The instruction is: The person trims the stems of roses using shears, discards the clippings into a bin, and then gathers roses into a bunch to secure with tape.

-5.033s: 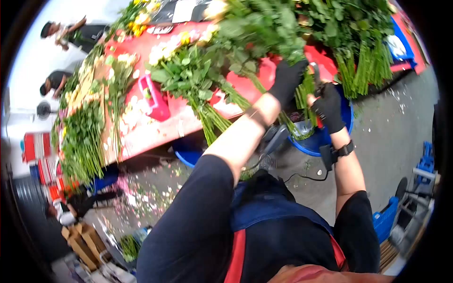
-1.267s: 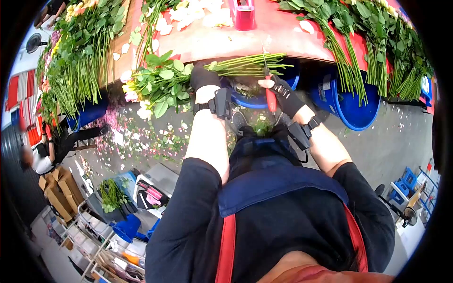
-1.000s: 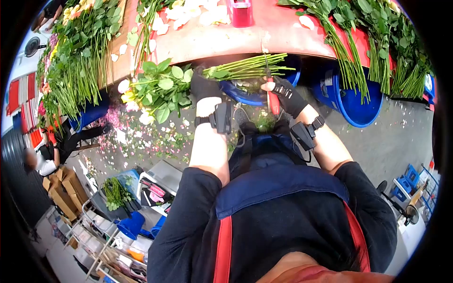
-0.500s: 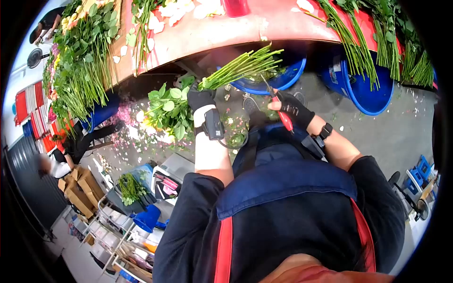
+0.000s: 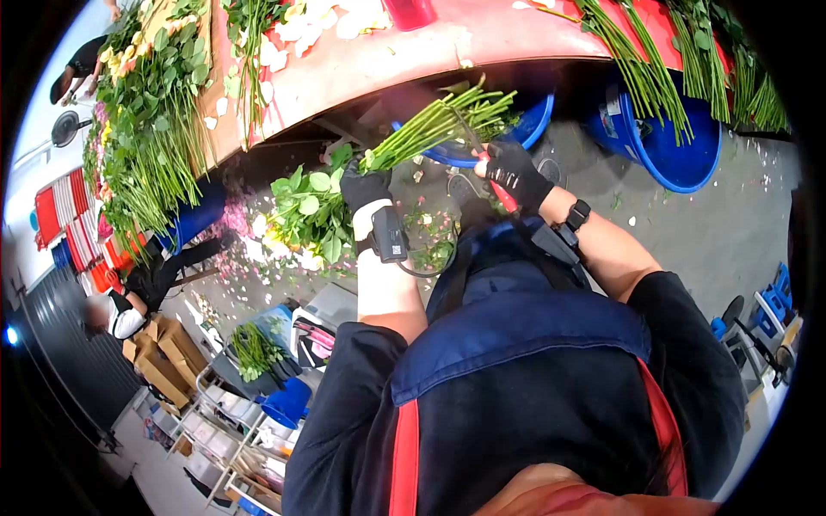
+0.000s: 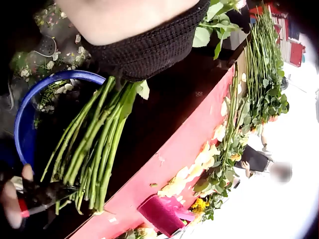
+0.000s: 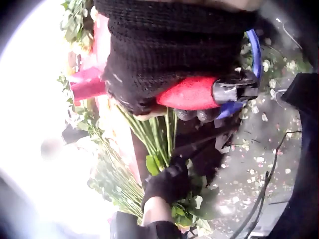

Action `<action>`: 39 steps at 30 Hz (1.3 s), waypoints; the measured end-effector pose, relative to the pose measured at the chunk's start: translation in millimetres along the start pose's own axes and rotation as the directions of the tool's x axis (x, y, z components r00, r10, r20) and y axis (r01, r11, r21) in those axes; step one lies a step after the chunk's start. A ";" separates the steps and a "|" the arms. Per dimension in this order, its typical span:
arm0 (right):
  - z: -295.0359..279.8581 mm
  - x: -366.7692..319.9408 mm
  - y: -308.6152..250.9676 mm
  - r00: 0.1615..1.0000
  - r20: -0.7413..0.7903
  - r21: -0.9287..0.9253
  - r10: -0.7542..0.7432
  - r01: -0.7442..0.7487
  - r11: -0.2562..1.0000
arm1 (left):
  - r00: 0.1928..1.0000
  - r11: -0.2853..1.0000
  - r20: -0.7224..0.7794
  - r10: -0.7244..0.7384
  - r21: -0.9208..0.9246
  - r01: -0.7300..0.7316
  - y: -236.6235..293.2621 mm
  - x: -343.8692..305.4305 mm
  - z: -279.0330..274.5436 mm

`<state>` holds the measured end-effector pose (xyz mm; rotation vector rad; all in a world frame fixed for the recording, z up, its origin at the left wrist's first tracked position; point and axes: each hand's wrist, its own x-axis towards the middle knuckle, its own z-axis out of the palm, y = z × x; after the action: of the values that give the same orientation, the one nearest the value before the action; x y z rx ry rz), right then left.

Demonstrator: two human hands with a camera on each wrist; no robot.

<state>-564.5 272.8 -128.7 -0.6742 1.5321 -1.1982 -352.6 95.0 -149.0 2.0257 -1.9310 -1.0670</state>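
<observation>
My gloved left hand (image 5: 366, 185) grips a bunch of roses (image 5: 430, 129) around its upper stems. The leafy heads hang to the left of this hand, and the bare green stems slant up to the right with uneven ends. In my gloved right hand (image 5: 518, 176) are red-handled shears (image 5: 501, 197), their blade overlapping the stems near the cut ends in the head view. The left wrist view shows the stems (image 6: 94, 144) spread below the glove, with the shears at their tips. From the right wrist, the red handle (image 7: 192, 94) lies inside the curled fingers.
A blue bucket (image 5: 545, 123) stands below the stems under the red table's edge (image 5: 344, 79); another blue bucket (image 5: 688, 176) is to the right. More bunches (image 5: 163, 155) lie along the table, and a pink container (image 5: 409, 12) sits there. Petals litter the floor. Another person (image 5: 129, 314) works at left.
The bunch has dropped from level beside the table edge and tilted, stem ends upward right. The shears dipped below the stems, then rose to the stem ends. Earlier still, I stood farther along the table.
</observation>
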 end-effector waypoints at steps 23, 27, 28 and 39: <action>-2.7 -0.6 41.2 0.988 0.155 -0.365 -0.015 0.071 0.928 | 0.986 0.849 0.156 -0.050 -0.514 0.124 -55.6 -6.6 6.3; 3.1 -21.4 11.1 0.986 0.156 -0.175 -0.058 0.085 0.981 | 0.983 0.933 0.149 -0.106 -0.327 0.150 -25.8 -28.1 -8.3; 2.7 -25.3 12.4 0.989 0.143 -0.184 -0.038 0.064 0.981 | 0.988 0.972 0.140 -0.060 -0.217 0.089 -25.3 -31.5 -9.9; -1.2 -18.9 13.7 0.932 0.286 0.087 0.223 -0.257 0.962 | 0.983 0.807 0.163 -0.082 -0.567 0.162 -103.7 11.9 11.5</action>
<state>-557.5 294.4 -134.3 -0.5281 1.2567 -0.9608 -275.6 105.0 -219.7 1.7680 -1.2888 -1.6163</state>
